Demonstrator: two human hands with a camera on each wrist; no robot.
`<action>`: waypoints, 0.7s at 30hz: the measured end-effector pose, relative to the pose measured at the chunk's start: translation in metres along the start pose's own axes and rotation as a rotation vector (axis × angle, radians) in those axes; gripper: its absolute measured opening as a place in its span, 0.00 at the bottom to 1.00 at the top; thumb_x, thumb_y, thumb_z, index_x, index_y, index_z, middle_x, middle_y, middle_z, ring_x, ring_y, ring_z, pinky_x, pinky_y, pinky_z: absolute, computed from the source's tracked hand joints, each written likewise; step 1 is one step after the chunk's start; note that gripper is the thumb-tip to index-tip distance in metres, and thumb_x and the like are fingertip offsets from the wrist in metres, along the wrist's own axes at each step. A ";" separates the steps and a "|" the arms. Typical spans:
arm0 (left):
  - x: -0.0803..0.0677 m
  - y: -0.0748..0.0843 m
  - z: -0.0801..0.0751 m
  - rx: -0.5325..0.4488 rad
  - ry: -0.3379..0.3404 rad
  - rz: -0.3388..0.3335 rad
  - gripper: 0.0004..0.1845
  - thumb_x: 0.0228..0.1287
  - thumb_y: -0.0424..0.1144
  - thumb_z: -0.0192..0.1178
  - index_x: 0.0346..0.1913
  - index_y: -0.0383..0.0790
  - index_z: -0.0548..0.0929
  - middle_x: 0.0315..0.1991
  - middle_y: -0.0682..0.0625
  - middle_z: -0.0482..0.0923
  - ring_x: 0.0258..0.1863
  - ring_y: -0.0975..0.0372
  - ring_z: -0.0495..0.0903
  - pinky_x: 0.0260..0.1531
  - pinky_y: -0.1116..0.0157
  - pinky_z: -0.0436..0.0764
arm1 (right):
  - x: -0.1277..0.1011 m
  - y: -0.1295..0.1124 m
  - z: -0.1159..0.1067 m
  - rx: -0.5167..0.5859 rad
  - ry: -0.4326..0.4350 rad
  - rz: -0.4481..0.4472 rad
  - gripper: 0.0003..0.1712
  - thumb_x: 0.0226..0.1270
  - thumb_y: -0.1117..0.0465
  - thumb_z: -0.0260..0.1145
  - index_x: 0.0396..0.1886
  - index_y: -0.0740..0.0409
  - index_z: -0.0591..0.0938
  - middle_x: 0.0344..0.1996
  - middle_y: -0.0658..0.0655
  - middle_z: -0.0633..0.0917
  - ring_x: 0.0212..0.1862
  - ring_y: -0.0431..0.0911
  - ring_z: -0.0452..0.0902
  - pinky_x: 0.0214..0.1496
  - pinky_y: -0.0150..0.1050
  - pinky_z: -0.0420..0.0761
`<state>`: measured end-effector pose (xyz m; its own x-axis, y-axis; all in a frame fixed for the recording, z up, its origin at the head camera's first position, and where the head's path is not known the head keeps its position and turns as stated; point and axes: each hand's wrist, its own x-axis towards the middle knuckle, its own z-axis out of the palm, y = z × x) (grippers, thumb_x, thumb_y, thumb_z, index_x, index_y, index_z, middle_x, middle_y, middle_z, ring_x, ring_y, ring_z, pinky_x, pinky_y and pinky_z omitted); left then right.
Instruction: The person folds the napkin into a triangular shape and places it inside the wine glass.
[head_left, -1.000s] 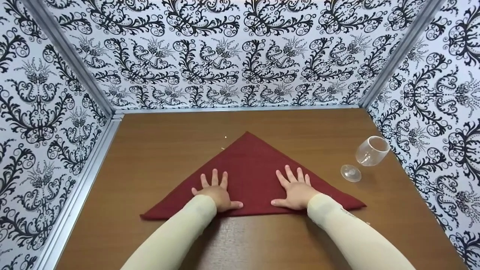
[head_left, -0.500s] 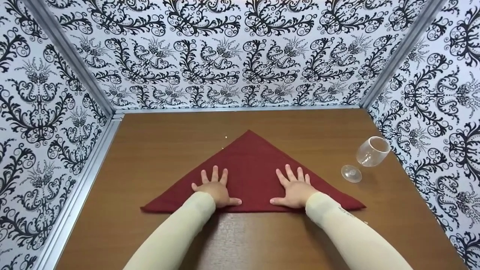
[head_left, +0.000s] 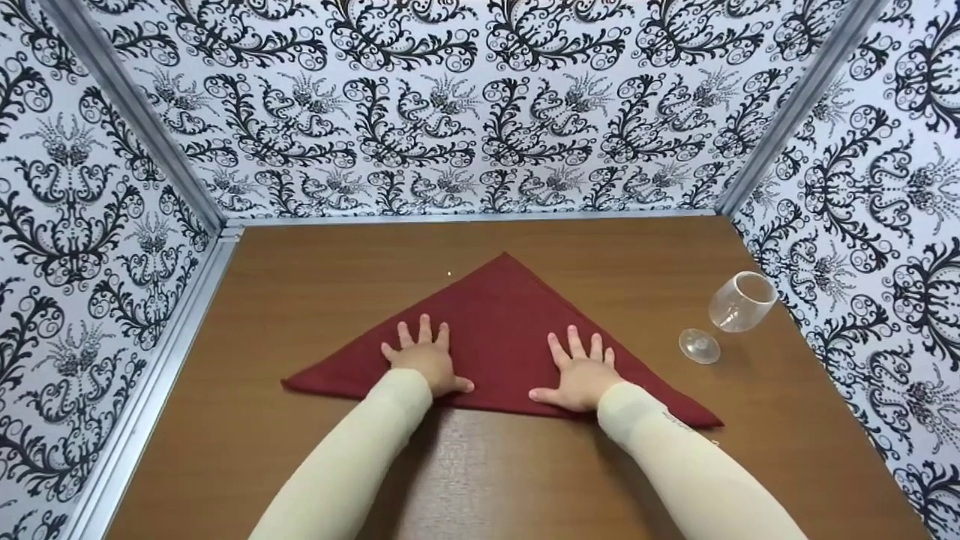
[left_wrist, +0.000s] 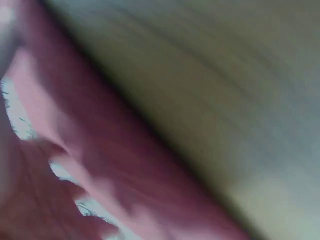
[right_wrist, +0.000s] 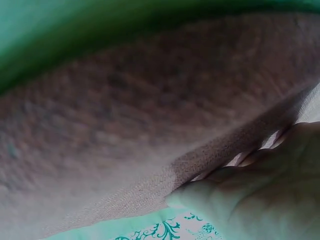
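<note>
A dark red cloth napkin (head_left: 501,322), folded into a triangle with its point away from me, lies on the brown wooden table (head_left: 315,262). My left hand (head_left: 424,358) presses flat on its left half with fingers spread. On the right half my right hand (head_left: 577,369) lies flat the same way. The left wrist view is a blur of red cloth (left_wrist: 125,165) and table. Up close in the right wrist view are the napkin's weave (right_wrist: 130,115) and the edge of my palm (right_wrist: 260,200).
A clear stemmed glass (head_left: 731,307) lies on its side near the table's right edge, its foot (head_left: 699,346) toward me. Black-and-white patterned walls (head_left: 480,105) close in the table at back, left and right, with metal corner rails.
Both flat hands have slid the napkin away from me and turned it slightly, so its left corner sits farther back and its point has shifted right. The glass has not moved.
</note>
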<state>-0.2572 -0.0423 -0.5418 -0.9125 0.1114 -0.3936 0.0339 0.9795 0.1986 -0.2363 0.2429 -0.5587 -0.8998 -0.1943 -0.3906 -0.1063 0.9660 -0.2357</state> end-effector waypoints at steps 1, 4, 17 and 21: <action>-0.003 0.005 0.000 -0.009 -0.001 -0.017 0.66 0.53 0.74 0.70 0.87 0.49 0.49 0.87 0.38 0.36 0.84 0.31 0.36 0.72 0.23 0.50 | 0.001 0.000 0.001 0.001 0.001 0.003 0.69 0.60 0.17 0.61 0.88 0.46 0.44 0.86 0.65 0.35 0.82 0.78 0.28 0.80 0.76 0.38; -0.012 0.018 0.003 -0.060 -0.032 -0.067 0.67 0.55 0.76 0.67 0.87 0.45 0.47 0.87 0.35 0.35 0.83 0.29 0.38 0.72 0.24 0.55 | 0.004 0.000 0.004 0.003 0.006 0.011 0.70 0.59 0.16 0.61 0.88 0.45 0.44 0.86 0.65 0.35 0.82 0.78 0.27 0.80 0.76 0.37; -0.016 0.025 0.003 -0.088 -0.066 -0.108 0.70 0.54 0.77 0.67 0.87 0.48 0.41 0.87 0.37 0.28 0.84 0.31 0.32 0.76 0.28 0.53 | 0.004 -0.005 0.002 0.008 0.013 0.024 0.68 0.61 0.18 0.60 0.88 0.47 0.44 0.86 0.66 0.35 0.82 0.79 0.28 0.80 0.76 0.38; -0.012 0.025 0.004 -0.071 -0.077 -0.105 0.71 0.53 0.78 0.67 0.87 0.48 0.40 0.87 0.38 0.27 0.83 0.31 0.31 0.75 0.28 0.54 | 0.002 -0.006 0.000 0.012 0.005 0.028 0.68 0.62 0.18 0.60 0.88 0.47 0.44 0.86 0.65 0.34 0.82 0.79 0.27 0.80 0.76 0.38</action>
<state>-0.2439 -0.0183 -0.5359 -0.8755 0.0246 -0.4826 -0.0912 0.9724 0.2150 -0.2374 0.2371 -0.5580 -0.9045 -0.1662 -0.3928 -0.0757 0.9689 -0.2354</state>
